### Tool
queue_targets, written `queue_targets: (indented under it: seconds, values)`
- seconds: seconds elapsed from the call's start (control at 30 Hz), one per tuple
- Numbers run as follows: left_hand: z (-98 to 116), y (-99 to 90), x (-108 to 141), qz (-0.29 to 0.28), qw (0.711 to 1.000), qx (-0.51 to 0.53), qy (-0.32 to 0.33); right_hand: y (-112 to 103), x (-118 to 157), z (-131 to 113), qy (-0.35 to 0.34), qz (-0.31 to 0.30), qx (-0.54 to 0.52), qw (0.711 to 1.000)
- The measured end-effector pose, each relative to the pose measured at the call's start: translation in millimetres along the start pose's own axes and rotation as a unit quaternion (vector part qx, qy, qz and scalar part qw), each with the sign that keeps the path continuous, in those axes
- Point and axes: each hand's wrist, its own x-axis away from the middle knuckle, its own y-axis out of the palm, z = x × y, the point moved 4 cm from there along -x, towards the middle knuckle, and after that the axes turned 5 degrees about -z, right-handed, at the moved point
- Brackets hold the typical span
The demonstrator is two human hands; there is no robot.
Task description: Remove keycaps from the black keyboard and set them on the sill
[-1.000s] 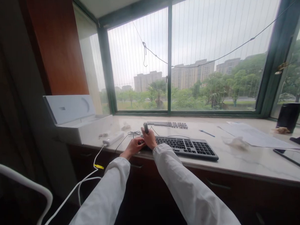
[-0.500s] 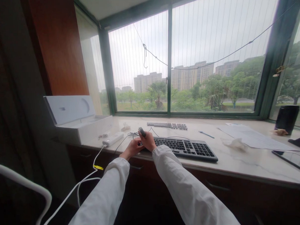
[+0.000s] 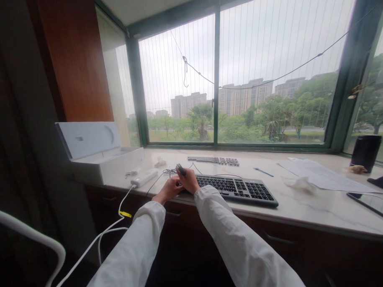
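A black keyboard [image 3: 233,188] lies along the desk's front edge, its left end covered by my hands. My right hand [image 3: 189,181] is closed around a short, dark, thick-handled tool [image 3: 180,169], whose upper end sticks out above the fist. The tool's lower end is hidden, so its exact kind does not show. Close against it, my left hand [image 3: 172,187] has its fingers bent and pinched over the keyboard's left end. A small dark spot shows at those fingertips, too small to name. Behind the keyboard lie loose grey keycaps [image 3: 229,161] in rows.
To the left, an open white box [image 3: 107,163] stands near a white power strip [image 3: 144,177]. A black cable [image 3: 170,171] lies coiled behind my hands. Rightward are a blue pen [image 3: 263,171], crumpled tissue [image 3: 299,183], paper sheets [image 3: 327,174], a phone [image 3: 374,204] and a black cylinder [image 3: 366,152].
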Motion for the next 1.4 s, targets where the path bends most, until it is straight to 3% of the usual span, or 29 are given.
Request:
queue_targets:
  seconds: [0.27, 0.47, 0.77, 1.4]
  values:
    - [-1, 1.5, -2, -0.006, 1.0, 0.009, 0.004, 0, 0, 0, 0.003, -0.014, -0.001, 1.0]
    - [4, 1.0, -1, -0.018, 0.999, 0.027, 0.04, -2, -3, 9, 0.038, 0.036, -0.013, 0.999]
    - [-6, 3.5, -3, -0.011, 1.0, 0.009, 0.027, -1, 1, 2, -0.013, 0.002, -0.001, 1.0]
    - [0, 2.1, -2, 0.001, 1.0, -0.027, 0.006, 0, 4, -2, -0.003, -0.009, 0.034, 0.999]
